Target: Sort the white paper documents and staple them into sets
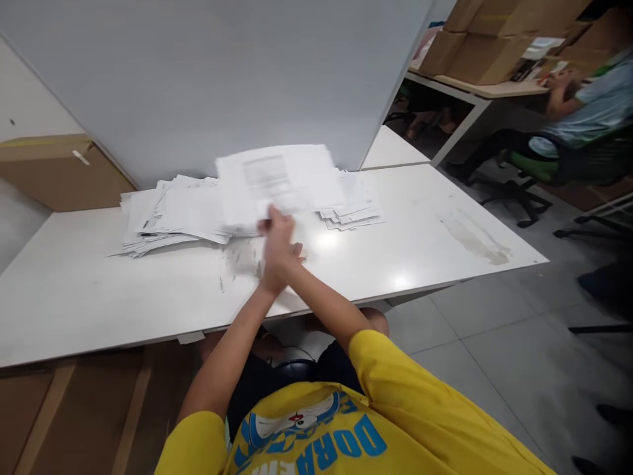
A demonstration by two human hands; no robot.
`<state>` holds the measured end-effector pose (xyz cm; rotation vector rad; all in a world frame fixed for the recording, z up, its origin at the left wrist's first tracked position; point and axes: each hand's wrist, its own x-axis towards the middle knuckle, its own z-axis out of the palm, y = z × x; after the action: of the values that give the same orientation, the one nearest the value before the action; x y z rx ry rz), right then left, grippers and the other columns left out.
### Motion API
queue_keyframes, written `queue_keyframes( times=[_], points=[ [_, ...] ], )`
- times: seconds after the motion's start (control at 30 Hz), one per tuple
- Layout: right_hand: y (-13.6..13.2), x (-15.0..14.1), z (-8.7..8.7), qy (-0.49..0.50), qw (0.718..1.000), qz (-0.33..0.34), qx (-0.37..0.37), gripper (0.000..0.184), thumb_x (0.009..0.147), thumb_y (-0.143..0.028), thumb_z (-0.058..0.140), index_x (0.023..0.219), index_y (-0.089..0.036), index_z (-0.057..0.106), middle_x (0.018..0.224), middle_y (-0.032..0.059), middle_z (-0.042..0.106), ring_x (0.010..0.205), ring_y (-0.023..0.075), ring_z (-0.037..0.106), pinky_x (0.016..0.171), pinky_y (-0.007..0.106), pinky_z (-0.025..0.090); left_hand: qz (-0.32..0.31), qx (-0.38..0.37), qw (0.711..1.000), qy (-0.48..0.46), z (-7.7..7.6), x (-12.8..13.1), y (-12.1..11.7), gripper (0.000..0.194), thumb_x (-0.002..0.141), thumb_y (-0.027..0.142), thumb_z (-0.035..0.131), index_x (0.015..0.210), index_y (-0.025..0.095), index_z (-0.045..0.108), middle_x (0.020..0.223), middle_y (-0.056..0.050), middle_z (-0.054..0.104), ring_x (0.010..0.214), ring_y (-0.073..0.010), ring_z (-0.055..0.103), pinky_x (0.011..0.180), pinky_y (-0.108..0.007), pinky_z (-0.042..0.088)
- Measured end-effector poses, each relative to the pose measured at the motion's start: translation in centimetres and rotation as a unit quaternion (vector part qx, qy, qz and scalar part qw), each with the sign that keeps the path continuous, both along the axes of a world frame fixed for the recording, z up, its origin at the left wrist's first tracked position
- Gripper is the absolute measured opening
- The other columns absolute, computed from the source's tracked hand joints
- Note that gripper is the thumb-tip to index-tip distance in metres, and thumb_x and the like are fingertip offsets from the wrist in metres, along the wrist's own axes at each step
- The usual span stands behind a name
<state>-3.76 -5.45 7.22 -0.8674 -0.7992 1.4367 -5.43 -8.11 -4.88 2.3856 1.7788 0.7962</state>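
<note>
My left hand (277, 236) is raised over the white table (425, 231), closed on the lower edge of a printed sheet of paper (277, 178), which is blurred by motion. My right forearm crosses under the left wrist. My right hand (297, 253) is mostly hidden behind the left one, so its fingers cannot be read. A loose, spread pile of papers (168, 214) lies to the left of the hands. A smaller, neater stack of papers (352, 212) lies to the right, partly under the held sheet.
A grey partition (222, 79) stands along the table's far edge. A cardboard box (59, 173) sits at the far left. At the right, another person (588, 105) sits in an office chair (568, 168) by a desk stacked with cardboard boxes (494, 39).
</note>
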Motion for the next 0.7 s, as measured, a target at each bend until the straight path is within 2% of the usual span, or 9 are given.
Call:
queue_keyframes(
  times=[0.13,0.2,0.27,0.33,0.43,0.53,0.57,0.63,0.7],
  points=[
    [0.6,-12.9,1.0,-0.044,0.983,0.168,-0.066,0.040,0.097,-0.047,0.041,0.064,-0.023,0.040,0.044,-0.0079,0.047,0.053,0.0097,0.058,0.058,0.023,0.052,0.001,0.002,1.000,0.027,0.2,-0.1,-0.1,0.042,0.100,0.035,0.035,0.133,0.017,0.051,0.132,-0.011,0.061,0.122,-0.0246,0.058,0.097,-0.040,0.046],
    [-0.1,-16.0,1.0,-0.065,0.965,0.241,-0.077,0.039,0.093,-0.050,0.050,0.065,-0.024,0.042,0.041,-0.0090,0.044,0.056,0.0127,0.063,0.059,0.026,0.054,0.009,0.007,0.999,0.032,0.5,-0.3,-0.3,0.042,0.100,0.036,0.033,0.133,0.017,0.051,0.129,-0.011,0.063,0.117,-0.0240,0.060,0.093,-0.039,0.048],
    [-1.2,-16.5,0.7,-0.074,0.944,0.316,-0.061,0.037,0.086,-0.049,0.061,0.065,-0.022,0.048,0.045,-0.0081,0.050,0.057,0.0149,0.065,0.060,0.030,0.056,0.012,0.009,0.999,0.032,0.6,-0.6,-0.5,0.043,0.100,0.037,0.033,0.133,0.016,0.050,0.127,-0.011,0.064,0.114,-0.0235,0.062,0.091,-0.038,0.049],
    [-1.6,-14.7,0.3,-0.080,0.925,0.371,-0.020,0.031,0.082,-0.046,0.066,0.071,-0.019,0.055,0.055,-0.0050,0.060,0.059,0.0153,0.067,0.062,0.033,0.057,0.013,0.009,0.999,0.031,0.5,-0.9,-0.6,0.044,0.100,0.037,0.032,0.134,0.015,0.049,0.126,-0.011,0.064,0.113,-0.0236,0.062,0.092,-0.038,0.049],
    [0.8,-8.3,-0.6,-0.115,0.910,0.393,0.061,0.032,0.079,-0.041,0.068,0.097,-0.015,0.062,0.079,0.0014,0.070,0.071,0.0171,0.069,0.070,0.037,0.058,0.035,0.011,0.999,0.037,0.3,-1.2,-0.4,0.042,0.099,0.035,0.035,0.132,0.016,0.053,0.122,-0.012,0.067,0.110,-0.0266,0.063,0.091,-0.041,0.049],
    [7.0,0.8,-2.1,-0.217,0.927,0.289,0.101,0.044,0.076,-0.029,0.071,0.116,-0.016,0.058,0.115,0.0108,0.066,0.107,0.0241,0.062,0.095,0.041,0.048,0.038,0.016,0.998,0.052,0.6,-1.0,-0.2,0.040,0.098,0.033,0.038,0.128,0.015,0.057,0.107,-0.013,0.071,0.097,-0.0279,0.067,0.081,-0.042,0.051],
    [9.3,3.8,-2.9,-0.374,0.895,0.187,0.155,0.048,0.078,-0.027,0.068,0.122,-0.015,0.055,0.127,0.0145,0.060,0.120,0.0262,0.054,0.102,0.042,0.042,0.032,0.022,0.998,0.058,0.8,-0.9,-0.1,0.040,0.098,0.032,0.037,0.128,0.014,0.057,0.104,-0.014,0.071,0.094,-0.0275,0.067,0.079,-0.041,0.050],
    [13.3,9.3,-4.5,-0.642,0.752,0.060,0.139,0.064,0.077,-0.030,0.070,0.131,-0.007,0.047,0.139,0.0248,0.047,0.134,0.0365,0.036,0.109,0.052,0.027,0.027,0.041,0.997,0.068,1.1,-0.8,-0.1,0.040,0.099,0.032,0.036,0.128,0.012,0.056,0.104,-0.014,0.071,0.092,-0.0265,0.067,0.076,-0.039,0.049],
    [15.9,13.2,-6.1,-0.750,0.653,0.021,0.106,0.068,0.082,-0.039,0.064,0.134,-0.002,0.042,0.142,0.0294,0.040,0.133,0.0404,0.033,0.106,0.054,0.024,0.028,0.061,0.995,0.074,1.3,-0.7,-0.1,0.041,0.099,0.033,0.035,0.128,0.012,0.055,0.104,-0.014,0.071,0.092,-0.0259,0.067,0.074,-0.039,0.048]
  ],
)
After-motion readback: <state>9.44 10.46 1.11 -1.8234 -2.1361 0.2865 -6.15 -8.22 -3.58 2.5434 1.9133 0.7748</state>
